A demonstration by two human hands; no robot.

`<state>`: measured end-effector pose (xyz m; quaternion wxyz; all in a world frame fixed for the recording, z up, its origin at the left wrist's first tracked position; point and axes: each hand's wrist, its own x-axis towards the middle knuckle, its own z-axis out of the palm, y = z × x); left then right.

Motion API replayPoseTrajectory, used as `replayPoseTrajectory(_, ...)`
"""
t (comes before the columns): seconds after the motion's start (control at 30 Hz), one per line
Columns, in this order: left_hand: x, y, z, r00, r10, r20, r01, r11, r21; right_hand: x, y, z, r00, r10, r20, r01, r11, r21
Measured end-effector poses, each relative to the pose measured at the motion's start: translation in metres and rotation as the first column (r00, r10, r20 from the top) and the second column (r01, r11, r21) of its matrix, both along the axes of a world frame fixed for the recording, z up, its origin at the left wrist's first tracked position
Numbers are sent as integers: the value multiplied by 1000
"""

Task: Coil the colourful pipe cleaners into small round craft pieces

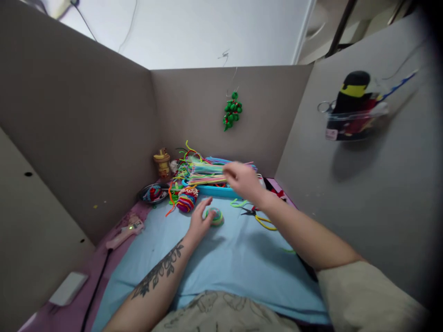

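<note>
My left hand (200, 220) is low over the blue cloth, its fingers apart and partly stretched out. Its thumb is at the edge of a small round coil of green and pastel fuzzy wire (216, 217); whether they touch I cannot tell. Farther forward, my right hand (242, 180) is raised in front of the bundles of pastel pipe cleaners (207, 179), slightly blurred. Its fingers are curled together, and anything between them is hidden. Yellow-handled scissors (265, 223) lie below my right forearm, beside a loose green pipe cleaner (238, 203).
A blue tray (219, 191) sits under the pipe cleaners. Left of it are a striped multicoloured bundle (187, 199), a dark bowl (152, 193) and a brown cup (162, 164). A pink glue gun (125, 234) lies at left. Grey panels surround the table; a green beaded ornament (232, 111) hangs behind.
</note>
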<state>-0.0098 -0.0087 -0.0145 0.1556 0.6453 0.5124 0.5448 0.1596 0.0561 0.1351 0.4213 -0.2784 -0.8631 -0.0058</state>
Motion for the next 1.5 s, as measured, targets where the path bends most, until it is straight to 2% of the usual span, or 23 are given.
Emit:
replayPoseTrajectory(0.03, -1, -2, 3, 993, -4, 116, 4, 1000, 1, -7, -14, -13, 992, 29, 125, -25, 999, -32)
replayPoseTrajectory(0.1, -3, -4, 6, 953, -13, 304, 27, 999, -44, -20, -32, -44, 963, 58, 263, -27, 992, -121)
replayPoseTrajectory(0.17, -5, -3, 7, 898, -27, 439, 73, 993, -88, -30, -36, -72, 957, 61, 284, -3, 980, -201)
replayPoseTrajectory(0.23, -7, 0, 9, 815, -41, 579, 111, 990, -86, -33, -31, -90, 962, 69, 263, 4, 964, -266)
replayPoseTrajectory(0.33, -15, 6, 15, 611, -60, 789, 117, 993, -14, -24, -21, -101, 978, 26, 205, 39, 950, -309)
replayPoseTrajectory(0.43, -29, 11, 22, 408, -85, 909, 35, 996, 77, -3, -14, -106, 987, -23, 157, 75, 938, -339)
replayPoseTrajectory(0.53, -39, 13, 26, 323, -119, 939, 58, 993, 105, 17, -10, -117, 993, -88, 79, 112, 910, -399)
replayPoseTrajectory(0.6, -38, 13, 25, 341, -116, 933, 99, 991, 87, 25, -9, -126, 993, -114, 11, 107, 888, -448)
replayPoseTrajectory(0.63, -35, 12, 23, 376, -106, 920, 123, 990, 64, 27, -10, -130, 993, -116, -22, 91, 870, -485)
replayPoseTrajectory(0.7, -26, 9, 19, 519, -83, 850, 174, 985, -10, 26, -14, -137, 993, -95, -70, 42, 836, -547)
replayPoseTrajectory(0.8, -5, 2, 12, 787, -104, 608, 254, 953, -166, 19, -24, -142, 998, 27, -49, -50, 813, -580)
replayPoseTrajectory(0.87, 7, -2, 8, 893, -167, 417, 282, 931, -230, 15, -30, -143, 997, 83, 1, -68, 823, -565)
replayPoseTrajectory(0.93, 16, -6, 6, 954, -196, 228, 246, 945, -216, 13, -34, -144, 994, 98, 44, -59, 840, -540)
replayPoseTrajectory(1.0, 20, -8, 4, 982, -174, 72, 183, 972, -150, 14, -34, -146, 992, 105, 75, -51, 853, -519)
replayPoseTrajectory(1.07, 20, -9, 4, 990, -142, 20, 143, 981, -128, 16, -33, -148, 990, 94, 104, -30, 865, -500)
replayPoseTrajectory(1.2, 20, -10, 5, 988, -97, 120, 123, 964, -238, 21, -29, -152, 988, 27, 155, 47, 891, -451)
replayPoseTrajectory(1.27, 20, -10, 5, 982, -85, 167, 130, 951, -280, 22, -27, -154, 984, 32, 175, 46, 904, -425)
replayPoseTrajectory(1.5, 17, -6, 4, 924, -77, 374, 209, 922, -327, 25, -24, -151, 960, 188, 205, -98, 918, -384)
